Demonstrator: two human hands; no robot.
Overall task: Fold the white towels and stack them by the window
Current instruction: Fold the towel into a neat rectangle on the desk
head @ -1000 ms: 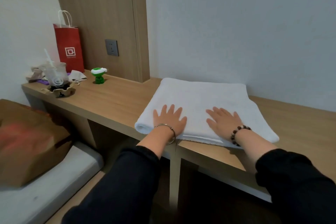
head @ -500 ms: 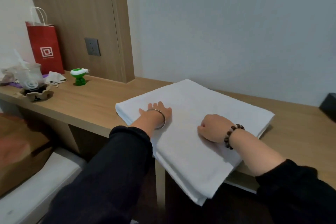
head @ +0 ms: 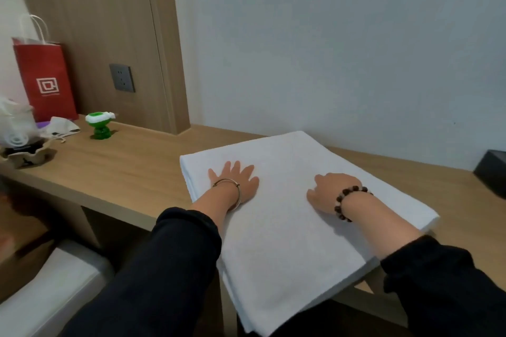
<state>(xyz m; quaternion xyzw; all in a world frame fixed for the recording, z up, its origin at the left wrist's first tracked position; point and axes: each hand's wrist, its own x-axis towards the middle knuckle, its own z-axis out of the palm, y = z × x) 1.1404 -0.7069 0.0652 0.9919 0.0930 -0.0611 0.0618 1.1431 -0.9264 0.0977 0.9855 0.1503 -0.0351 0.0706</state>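
A folded white towel lies at an angle on the wooden desk, and its near end hangs over the desk's front edge. My left hand lies flat on the towel near its left edge, fingers spread. My right hand rests on the middle of the towel with its fingers curled under; I see no cloth gripped in it. No window and no other towel are in view.
On the desk's left stand a red paper bag, a green toy, a crumpled cloth and a plastic cup. A black box sits at the right edge. A white cushioned seat lies below.
The towel has been turned and pulled so that its near end hangs off the desk. My right hand went from flat to curled. My left hand moved towards the towel's left edge.
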